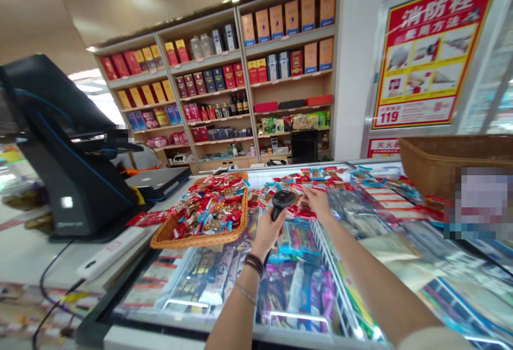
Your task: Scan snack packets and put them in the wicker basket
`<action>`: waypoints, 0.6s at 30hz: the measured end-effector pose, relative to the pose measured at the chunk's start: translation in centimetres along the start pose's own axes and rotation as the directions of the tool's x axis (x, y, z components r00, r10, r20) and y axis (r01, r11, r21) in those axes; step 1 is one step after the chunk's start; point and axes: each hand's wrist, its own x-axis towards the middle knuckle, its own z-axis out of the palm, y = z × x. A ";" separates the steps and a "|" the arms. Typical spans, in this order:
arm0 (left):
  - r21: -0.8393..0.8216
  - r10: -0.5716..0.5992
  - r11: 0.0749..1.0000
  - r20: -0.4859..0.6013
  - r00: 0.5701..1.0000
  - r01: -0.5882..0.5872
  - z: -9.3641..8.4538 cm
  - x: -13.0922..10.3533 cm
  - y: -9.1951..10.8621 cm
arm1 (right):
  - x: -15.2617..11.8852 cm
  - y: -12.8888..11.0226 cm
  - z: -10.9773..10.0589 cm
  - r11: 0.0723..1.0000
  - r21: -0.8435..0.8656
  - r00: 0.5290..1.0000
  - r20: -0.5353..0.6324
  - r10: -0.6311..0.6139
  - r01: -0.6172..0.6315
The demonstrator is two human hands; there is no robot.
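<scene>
My left hand (267, 232), with beaded bracelets at the wrist, is wrapped round the handle of a black barcode scanner (282, 197). The scanner's head points away from me, over the glass top of a chest freezer. To its right my right hand (317, 203) has its fingers pinched on a small red-wrapped snack packet (298, 187). Its fingertips are partly hidden from me. Loose red and blue snack packets (324, 176) lie scattered around and beyond both hands. Left of them, a wicker basket (180, 241) is heaped with similar packets.
Under the glass are bagged ice pops (296, 286) and a white wire basket (331, 278). At left stand a black checkout terminal (76, 179), a scale (160, 183) and a white power strip (112, 251). A brown basket (460, 152) sits at right; shelves (216, 93) line the back.
</scene>
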 end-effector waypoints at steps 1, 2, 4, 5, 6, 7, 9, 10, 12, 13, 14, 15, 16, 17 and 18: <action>0.002 0.003 1.000 0.007 1.000 -0.003 0.0 0.0 0.1 | 0.0 0.0 0.0 1.000 -0.002 1.000 -0.004 -0.007 0.007; 0.001 0.004 1.000 0.013 1.000 -0.004 0.0 -0.1 0.1 | 0.1 0.1 0.0 1.000 -0.006 1.000 -0.005 -0.014 0.014; -0.006 0.001 1.000 0.021 1.000 -0.001 0.1 -0.1 0.2 | 0.1 0.2 0.1 1.000 -0.009 1.000 0.000 -0.024 0.024; -0.010 0.000 1.000 0.022 1.000 0.000 0.1 -0.2 0.3 | 0.2 0.3 0.1 1.000 -0.006 1.000 0.001 -0.026 0.026; -0.015 0.001 1.000 0.021 1.000 0.000 0.1 -0.2 0.3 | 0.3 0.4 0.2 1.000 -0.001 1.000 0.002 -0.028 0.028; -0.020 0.001 1.000 0.019 1.000 -0.001 0.1 -0.2 0.3 | 0.3 0.5 0.2 1.000 0.004 1.000 0.004 -0.030 0.030; -0.025 -0.001 1.000 0.019 1.000 0.001 0.1 -0.2 0.3 | 0.4 0.7 0.3 0.999 0.004 0.999 0.006 -0.041 0.041; -0.026 -0.005 1.000 0.021 1.000 0.005 0.1 -0.2 0.3 | 0.4 0.7 0.3 0.999 -0.004 0.999 0.010 -0.048 0.048; -0.028 -0.013 1.000 0.019 1.000 0.013 0.1 -0.2 0.3 | 0.3 0.6 0.2 0.997 -0.041 0.998 0.013 -0.067 0.068; -0.029 -0.014 0.999 0.015 1.000 0.014 0.1 -0.2 0.2 | 0.2 0.5 0.1 0.994 -0.077 0.997 0.011 -0.079 0.079; -0.030 -0.012 0.999 0.010 1.000 0.012 0.1 -0.2 0.2 | 0.1 0.4 0.0 0.988 -0.124 0.996 0.009 -0.094 0.095; -0.031 -0.007 1.000 0.005 1.000 0.007 0.1 -0.2 0.1 | 0.0 0.2 -0.2 0.978 -0.179 0.994 0.005 -0.107 0.106; -0.032 -0.001 0.999 0.003 1.000 0.001 0.1 -0.2 0.0 | -0.1 0.0 -0.5 0.966 -0.236 0.994 -0.001 -0.114 0.110; -0.036 0.005 0.999 0.000 1.000 -0.005 0.1 -0.2 -0.1 | -0.2 -0.1 -0.7 0.953 -0.283 0.994 -0.012 -0.112 0.104; -0.043 0.009 0.999 -0.007 1.000 -0.009 0.0 -0.2 -0.1 | -0.3 -0.1 -0.9 0.945 -0.316 0.994 -0.034 -0.103 0.087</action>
